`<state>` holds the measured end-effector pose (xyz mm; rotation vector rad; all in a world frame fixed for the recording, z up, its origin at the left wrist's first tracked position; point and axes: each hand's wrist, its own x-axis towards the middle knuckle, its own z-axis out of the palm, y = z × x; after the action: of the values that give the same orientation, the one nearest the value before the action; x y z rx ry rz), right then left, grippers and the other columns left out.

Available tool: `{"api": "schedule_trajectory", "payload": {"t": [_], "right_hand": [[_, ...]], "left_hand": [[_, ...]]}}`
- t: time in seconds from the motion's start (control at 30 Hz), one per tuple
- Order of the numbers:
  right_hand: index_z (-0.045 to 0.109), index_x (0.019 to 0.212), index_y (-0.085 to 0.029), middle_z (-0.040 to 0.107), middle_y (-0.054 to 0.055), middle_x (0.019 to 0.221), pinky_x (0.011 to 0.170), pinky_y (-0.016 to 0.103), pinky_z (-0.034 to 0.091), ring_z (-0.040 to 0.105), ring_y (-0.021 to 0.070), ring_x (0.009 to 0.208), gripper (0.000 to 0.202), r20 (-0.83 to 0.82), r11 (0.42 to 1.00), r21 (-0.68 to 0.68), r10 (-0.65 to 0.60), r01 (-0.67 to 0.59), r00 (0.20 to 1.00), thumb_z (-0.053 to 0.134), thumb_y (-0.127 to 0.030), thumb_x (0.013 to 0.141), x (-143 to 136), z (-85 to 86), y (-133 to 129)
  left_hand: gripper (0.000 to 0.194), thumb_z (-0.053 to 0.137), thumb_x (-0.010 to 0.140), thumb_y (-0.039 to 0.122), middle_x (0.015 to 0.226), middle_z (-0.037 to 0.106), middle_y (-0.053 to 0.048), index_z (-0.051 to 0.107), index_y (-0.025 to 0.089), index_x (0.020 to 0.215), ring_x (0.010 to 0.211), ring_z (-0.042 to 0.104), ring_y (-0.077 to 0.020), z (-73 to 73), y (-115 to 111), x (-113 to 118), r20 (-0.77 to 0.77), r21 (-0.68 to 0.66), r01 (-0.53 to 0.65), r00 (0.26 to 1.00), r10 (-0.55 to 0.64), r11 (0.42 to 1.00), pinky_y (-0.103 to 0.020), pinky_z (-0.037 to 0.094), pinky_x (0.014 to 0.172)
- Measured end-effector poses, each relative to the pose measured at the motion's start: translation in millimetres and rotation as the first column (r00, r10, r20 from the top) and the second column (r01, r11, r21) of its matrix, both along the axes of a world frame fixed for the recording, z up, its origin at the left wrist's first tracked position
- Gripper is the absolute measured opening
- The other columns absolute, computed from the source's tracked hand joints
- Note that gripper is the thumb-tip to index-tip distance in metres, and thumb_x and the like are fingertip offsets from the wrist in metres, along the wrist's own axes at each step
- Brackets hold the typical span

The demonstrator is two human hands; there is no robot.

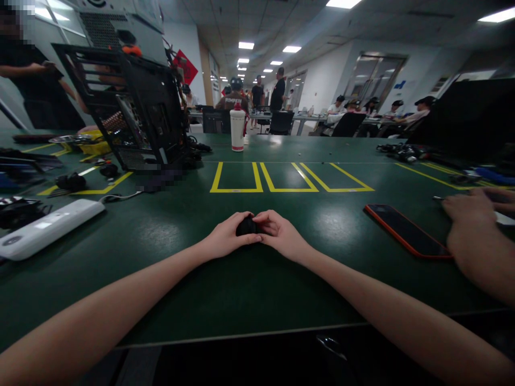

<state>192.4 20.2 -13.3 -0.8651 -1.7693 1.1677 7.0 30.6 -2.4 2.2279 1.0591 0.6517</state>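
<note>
Both of my hands meet over the green tabletop point(241, 289), near its front middle. Between them is a small black object point(246, 227), mostly covered by my fingers, so its kind cannot be made out. My left hand point(225, 236) wraps around its left side, thumb in front and fingers behind. From the right, my right hand point(284, 236) closes on it, with the thumb and fingertips meeting the left hand's fingertips.
Yellow tape outlines point(237, 190) lie beyond my hands, with a white tumbler point(237, 128) behind. At left stand an open black computer case point(140, 112) and a white power strip point(52, 228). An orange-edged phone point(406, 230) lies at right beside another person's hand point(470, 214).
</note>
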Motion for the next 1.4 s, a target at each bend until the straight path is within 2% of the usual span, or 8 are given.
{"api": "schedule_trajectory", "payload": {"t": [0.23,0.47,0.6,0.77,0.93,1.13,1.27,1.4], "right_hand": [[0.054,0.086,-0.019,0.052,0.002,0.102,0.088,0.035,0.049,0.057,0.0162,0.099,0.008,0.009,1.000,-0.016,-0.002,0.003,1.000,0.055,-0.021,0.077,-1,6.8,-5],[0.051,0.098,-0.019,0.055,0.004,0.106,0.095,0.038,0.043,0.056,0.0179,0.105,0.029,0.015,0.995,-0.100,-0.011,0.013,1.000,0.061,-0.016,0.071,-1,3.9,1],[0.051,0.096,-0.021,0.052,0.003,0.111,0.097,0.036,0.042,0.053,0.0174,0.109,0.028,-0.003,0.999,-0.035,0.034,-0.034,0.999,0.062,-0.016,0.071,1,0.8,-5],[0.046,0.101,-0.022,0.051,0.003,0.111,0.096,0.037,0.043,0.054,0.0164,0.107,0.033,0.068,0.998,0.006,0.060,-0.061,0.996,0.062,-0.020,0.073,0,8.9,-18],[0.045,0.099,-0.022,0.049,0.004,0.111,0.090,0.039,0.046,0.054,0.0189,0.104,0.040,0.156,0.995,0.084,-0.058,0.045,0.986,0.067,-0.030,0.067,-8,12.7,-25],[0.048,0.099,-0.023,0.042,0.006,0.123,0.090,0.043,0.046,0.049,0.0220,0.110,0.034,0.265,0.965,0.220,-0.198,0.140,0.944,0.065,-0.028,0.070,-11,9.1,-26],[0.049,0.096,-0.022,0.034,0.005,0.134,0.093,0.044,0.044,0.044,0.0225,0.117,0.022,0.308,0.959,0.260,-0.192,0.111,0.932,0.057,-0.026,0.077,-9,11.7,-24],[0.047,0.098,-0.023,0.042,0.004,0.128,0.094,0.042,0.043,0.045,0.0207,0.115,0.025,0.321,0.961,0.266,-0.163,0.077,0.933,0.058,-0.023,0.076,-8,14.3,-20]], "left_hand": [[0.053,0.054,0.075,0.048,0.116,0.050,-0.007,0.042,0.020,0.118,0.105,0.049,-0.0211,2.8,-1,1,0.017,-0.004,0.010,1.000,-0.010,1.000,-0.034,0.041,0.089],[0.058,0.054,0.074,0.050,0.115,0.049,-0.008,0.041,0.018,0.121,0.104,0.049,-0.0212,0.6,0,0,0.007,0.002,-0.018,1.000,0.018,1.000,-0.034,0.041,0.089],[0.058,0.054,0.075,0.049,0.117,0.048,-0.008,0.040,0.018,0.121,0.107,0.048,-0.0212,0.8,-1,0,0.015,-0.003,-0.017,1.000,0.017,1.000,-0.034,0.039,0.092],[0.055,0.054,0.075,0.047,0.115,0.049,-0.007,0.040,0.019,0.121,0.104,0.049,-0.0207,1.4,-1,1,0.032,-0.012,0.001,0.999,0.000,1.000,-0.034,0.041,0.090],[0.055,0.053,0.076,0.047,0.116,0.048,-0.007,0.039,0.021,0.122,0.103,0.050,-0.0212,3.2,-2,1,0.038,-0.036,0.002,0.999,-0.001,0.999,-0.035,0.042,0.088],[0.056,0.050,0.078,0.046,0.124,0.046,-0.007,0.032,0.024,0.127,0.110,0.048,-0.0219,9.5,-6,1,0.074,-0.128,0.032,0.997,-0.023,0.991,-0.037,0.041,0.092],[0.058,0.048,0.079,0.048,0.123,0.046,-0.008,0.030,0.024,0.129,0.107,0.050,-0.0225,14.2,-6,1,0.053,-0.202,0.045,0.998,-0.035,0.978,-0.037,0.044,0.087],[0.053,0.048,0.080,0.046,0.120,0.049,-0.006,0.034,0.024,0.126,0.106,0.050,-0.0206,21.0,-7,-1,0.053,-0.228,0.160,0.987,-0.152,0.960,-0.035,0.042,0.089]]}}
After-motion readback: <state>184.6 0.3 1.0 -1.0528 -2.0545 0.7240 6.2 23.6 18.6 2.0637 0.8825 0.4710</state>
